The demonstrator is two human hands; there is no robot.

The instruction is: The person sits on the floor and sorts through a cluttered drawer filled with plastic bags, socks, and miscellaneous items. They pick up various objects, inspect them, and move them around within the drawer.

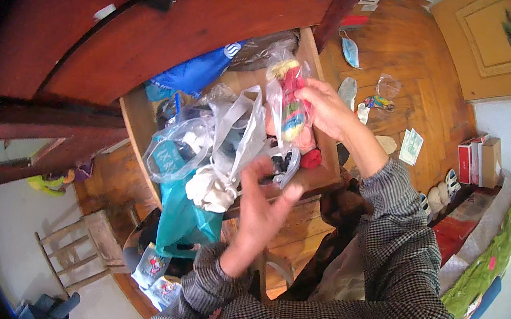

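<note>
My right hand (324,106) grips a clear plastic bag (287,91) with red, yellow, green and blue soft contents, held above the right side of a pulled-out wooden drawer (314,54). My left hand (263,203) is blurred, its fingers spread and nothing in it, over the drawer's front edge. Just beyond it lies a whitish plastic carrier bag (250,140). A bunched white cloth (211,190) rests beside that hand, on a teal bag (187,230) hanging over the front. Deeper in the drawer is a blue bag (194,73). Red and pink rolled fabric (311,158) fills the right corner.
The red-brown wooden cabinet (193,46) rises behind the drawer. A wooden chair (91,247) stands left. On the parquet at right lie a blue face mask (351,51), a paper slip (411,146) and shoes (437,196). Boxes (478,160) stand by the wall.
</note>
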